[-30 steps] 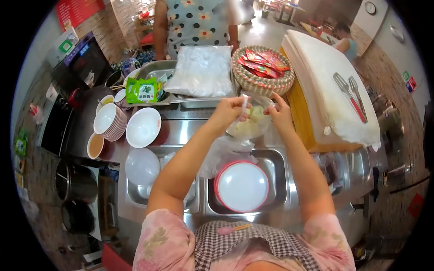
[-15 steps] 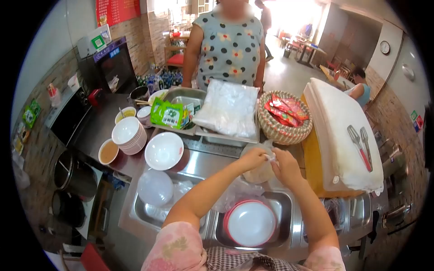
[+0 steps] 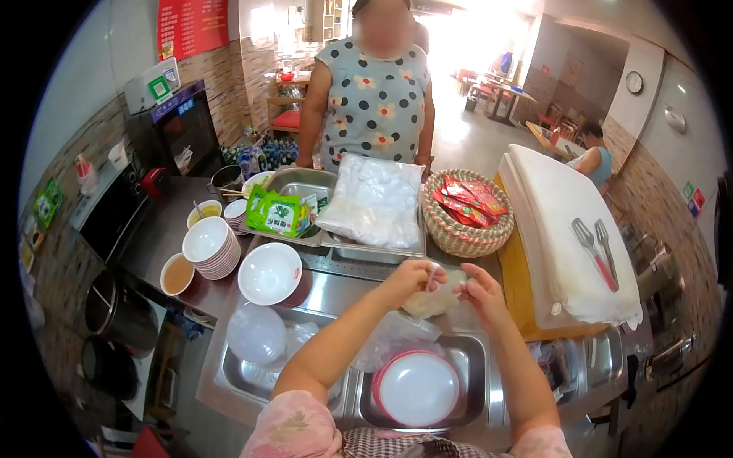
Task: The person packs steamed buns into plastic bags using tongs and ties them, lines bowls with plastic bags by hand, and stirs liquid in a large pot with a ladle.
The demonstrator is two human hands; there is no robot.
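Plastic bag [image 3: 429, 306], one, held two-handed.
Left hand [image 3: 414, 278], right hand [image 3: 484, 293]: each grip pinched on its top; bag body between, slightly below.

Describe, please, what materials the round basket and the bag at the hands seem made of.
Basket: probably straw or similar plant fibre, matte, judging by its ribbed, woven-looking wall. Bag: likely thin, smooth plastic film, since it looks translucent and soft.

Metal counter [image 3: 336, 289] shining smooth; hand-held plastic bag [image 3: 429, 305] looking filmy; woven basket [image 3: 467, 243] looking rough, matt; wide bowl [image 3: 269, 273] gleaming glossy.
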